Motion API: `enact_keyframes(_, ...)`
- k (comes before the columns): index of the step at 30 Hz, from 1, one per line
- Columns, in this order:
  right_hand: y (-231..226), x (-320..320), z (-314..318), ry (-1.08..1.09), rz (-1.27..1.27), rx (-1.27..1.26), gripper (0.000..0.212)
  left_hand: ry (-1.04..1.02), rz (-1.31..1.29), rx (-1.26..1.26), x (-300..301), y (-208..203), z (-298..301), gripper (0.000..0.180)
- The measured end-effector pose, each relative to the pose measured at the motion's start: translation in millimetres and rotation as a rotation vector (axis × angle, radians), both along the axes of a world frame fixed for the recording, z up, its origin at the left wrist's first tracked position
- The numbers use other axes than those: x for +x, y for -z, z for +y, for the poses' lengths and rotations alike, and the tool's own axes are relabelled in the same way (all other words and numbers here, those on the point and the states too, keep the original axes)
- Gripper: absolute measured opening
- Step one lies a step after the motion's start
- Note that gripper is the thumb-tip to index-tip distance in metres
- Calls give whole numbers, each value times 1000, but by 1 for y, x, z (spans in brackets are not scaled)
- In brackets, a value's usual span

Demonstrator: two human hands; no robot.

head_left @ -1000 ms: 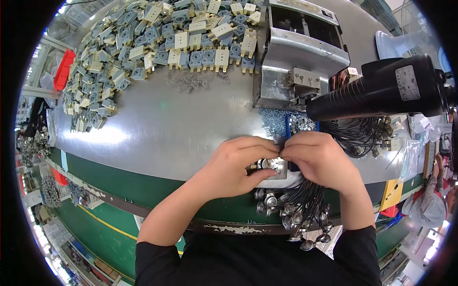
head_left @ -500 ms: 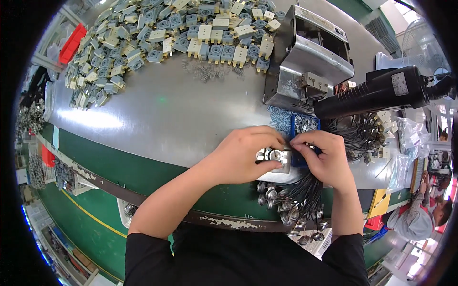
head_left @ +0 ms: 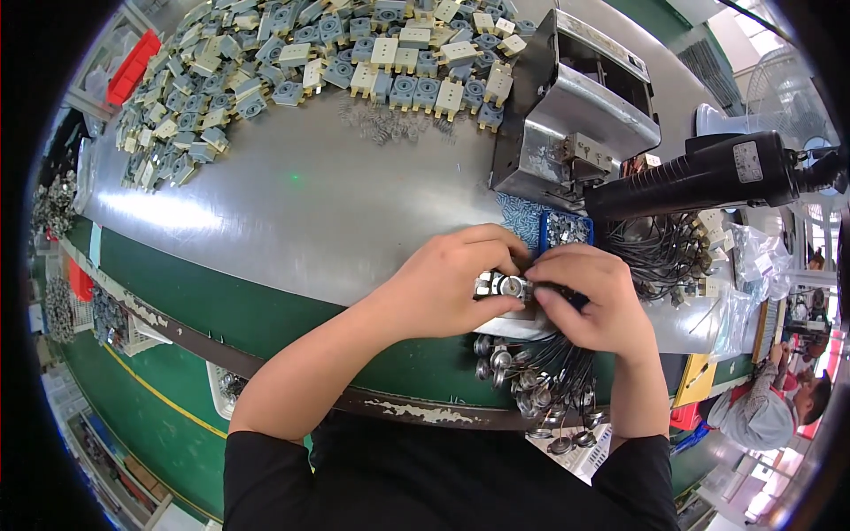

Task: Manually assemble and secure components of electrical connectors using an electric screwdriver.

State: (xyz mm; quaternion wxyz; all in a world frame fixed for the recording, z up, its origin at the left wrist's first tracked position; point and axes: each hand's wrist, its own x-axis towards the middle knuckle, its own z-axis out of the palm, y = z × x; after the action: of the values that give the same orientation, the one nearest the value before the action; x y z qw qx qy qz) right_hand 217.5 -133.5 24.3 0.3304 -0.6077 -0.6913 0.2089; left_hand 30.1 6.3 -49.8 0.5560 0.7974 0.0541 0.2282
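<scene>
My left hand [head_left: 460,279] is closed around the left side of a small silver metal part with a round ring in its middle [head_left: 508,287], thumb in front and fingers behind. It is held low over a small metal plate at the table's near edge. My right hand [head_left: 589,296] meets the part's right end with thumb and fingertips drawn together; whatever they pinch is hidden. Just beyond my fingers stands a blue tray [head_left: 567,228] of small metal pieces, beside loose bluish screws [head_left: 521,217]. Round metal pieces on black wires [head_left: 540,389] hang below my right hand.
Grey and cream blocks with brass tabs [head_left: 385,66] cover the far table, with small springs [head_left: 390,122] before them. A metal fixture [head_left: 575,106] and a black cylindrical tool [head_left: 691,177] stand at right, near black wires [head_left: 655,252]. Another person [head_left: 753,416] sits far right.
My right hand has moved from the blue tray's near end toward me and left, and its fingertips now touch the metal part. My left hand keeps its hold.
</scene>
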Motion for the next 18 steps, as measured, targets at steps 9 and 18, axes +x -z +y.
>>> enact_keyframes(9, 3, -4, 2, 112, 98, -86, 23, -15, 14, 2, 1, -3, -1, 31)
enact_keyframes(18, 2, -9, 1, 148, 69, -76, 27, -12, 66, 13, 1, -10, -1, 34)
